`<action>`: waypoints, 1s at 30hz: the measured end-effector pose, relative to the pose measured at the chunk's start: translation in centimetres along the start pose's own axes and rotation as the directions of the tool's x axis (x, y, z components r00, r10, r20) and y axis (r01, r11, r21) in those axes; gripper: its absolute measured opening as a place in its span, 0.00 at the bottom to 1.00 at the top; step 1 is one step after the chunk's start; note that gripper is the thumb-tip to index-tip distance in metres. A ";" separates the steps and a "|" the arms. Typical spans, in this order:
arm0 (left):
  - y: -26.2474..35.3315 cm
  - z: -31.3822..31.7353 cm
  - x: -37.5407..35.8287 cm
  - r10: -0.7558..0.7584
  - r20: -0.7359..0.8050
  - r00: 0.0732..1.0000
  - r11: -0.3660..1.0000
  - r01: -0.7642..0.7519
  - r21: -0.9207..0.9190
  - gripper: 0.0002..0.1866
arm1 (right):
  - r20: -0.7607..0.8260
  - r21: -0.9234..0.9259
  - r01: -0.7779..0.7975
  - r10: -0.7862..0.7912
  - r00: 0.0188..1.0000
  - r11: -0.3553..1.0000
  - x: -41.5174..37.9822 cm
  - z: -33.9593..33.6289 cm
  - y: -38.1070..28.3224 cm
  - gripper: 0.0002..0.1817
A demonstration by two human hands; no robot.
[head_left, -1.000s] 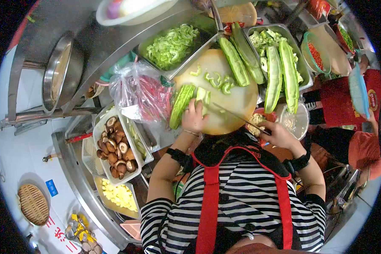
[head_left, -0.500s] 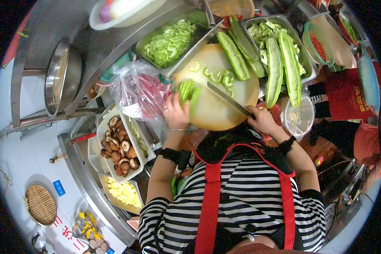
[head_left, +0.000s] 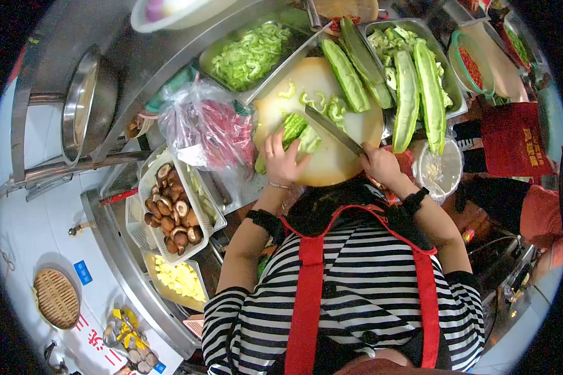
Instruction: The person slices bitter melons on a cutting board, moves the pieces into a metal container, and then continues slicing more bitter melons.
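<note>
My left hand [head_left: 284, 161] grips halved bitter melon [head_left: 293, 127] on the round cutting board [head_left: 338, 167], its fingers along the left side and thumb to the right. In my right hand [head_left: 381, 164] is the handle of a kitchen knife [head_left: 335, 132]. The blade reaches up and left over the board, its tip close to the melon. Thin curved bitter melon slices [head_left: 335, 109] lie beyond the blade. Long hollowed bitter melon halves [head_left: 345, 76] rest at the board's upper right.
Sliced bitter melon fills a metal tray [head_left: 253, 95] behind the board. A plastic bag [head_left: 197, 125] with reddish contents sits left, above a basket of mushrooms [head_left: 175, 209]. More long halves [head_left: 429, 94] lie across the right tray. A clear tub [head_left: 438, 172] stands near my right hand.
My left hand has moved right with the bitter melon, further onto the board and closer to the blade. The melon now lies more tilted. My right hand has shifted slightly left with the knife.
</note>
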State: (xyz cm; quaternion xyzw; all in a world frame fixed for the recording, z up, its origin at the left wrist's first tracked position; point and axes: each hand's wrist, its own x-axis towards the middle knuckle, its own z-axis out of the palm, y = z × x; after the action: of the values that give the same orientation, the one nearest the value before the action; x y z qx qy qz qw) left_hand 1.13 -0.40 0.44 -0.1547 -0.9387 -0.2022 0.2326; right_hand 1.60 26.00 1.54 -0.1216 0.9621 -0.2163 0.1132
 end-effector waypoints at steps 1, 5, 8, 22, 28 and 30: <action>0.2 0.0 -0.8 0.000 0.001 1.000 1.000 0.000 0.000 0.19 | 0.021 -0.008 -0.002 0.002 1.000 1.000 0.1 0.0 0.1 0.14; -0.5 0.7 -3.0 -0.021 0.277 0.961 0.989 -0.020 0.144 0.20 | 0.076 -0.023 -0.041 0.043 0.996 0.999 0.3 -0.3 -0.2 0.14; -1.1 1.6 -2.5 -0.235 0.363 0.901 0.972 0.216 0.094 0.22 | 0.060 -0.047 -0.051 0.054 0.997 0.998 0.3 -0.3 -0.2 0.13; -2.6 1.2 -0.1 -0.131 0.218 0.967 0.991 0.130 0.018 0.23 | -0.013 0.113 0.058 -0.057 0.998 0.992 0.3 -0.3 0.0 0.10; -0.7 2.6 -1.0 -0.006 0.178 0.984 1.000 0.008 -0.006 0.24 | 0.086 -0.009 0.046 -0.045 0.995 0.999 0.5 -0.5 -1.5 0.11; -0.5 2.5 -1.3 -0.031 0.190 0.981 0.999 0.034 -0.011 0.24 | 0.086 -0.057 0.076 -0.071 0.994 0.995 1.2 1.1 -1.1 0.09</action>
State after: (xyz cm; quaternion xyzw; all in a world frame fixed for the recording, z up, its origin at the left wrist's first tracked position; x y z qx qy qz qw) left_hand 1.12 0.01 -2.37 -0.1596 -0.9575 -0.1968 0.1377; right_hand 0.98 24.29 0.80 -0.1695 0.9574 -0.1858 0.1418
